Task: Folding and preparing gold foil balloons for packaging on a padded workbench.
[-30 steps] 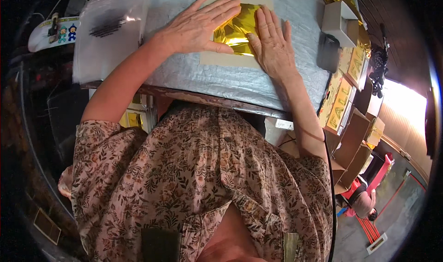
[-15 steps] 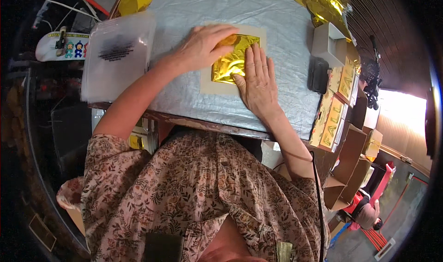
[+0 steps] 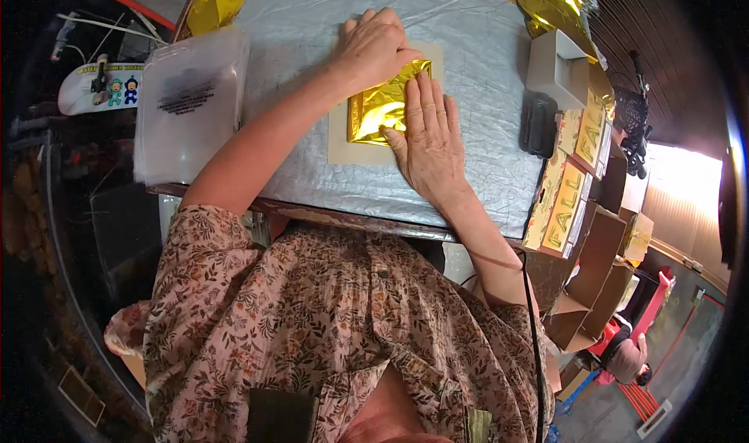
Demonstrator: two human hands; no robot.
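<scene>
Gold foil point(image 3: 378, 109) lies on a beige sheet point(image 3: 357, 155) on the worktop point(image 3: 300, 179), the right hand point(image 3: 431, 137) flat on it; the left hand point(image 3: 374, 45) curls by its far edge, grip hidden. Uneven dragging could wrinkle or skew the foil.

White light blazed from an opening point(image 3: 685, 189) far right of the right hand point(image 3: 434, 142); glare whitened the gold foil point(image 3: 378, 115) at its left; fisheye edges bent and blackened.

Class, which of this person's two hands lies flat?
The right hand, its fingers stretched out over the gold foil; the left hand has bent fingers.
</scene>
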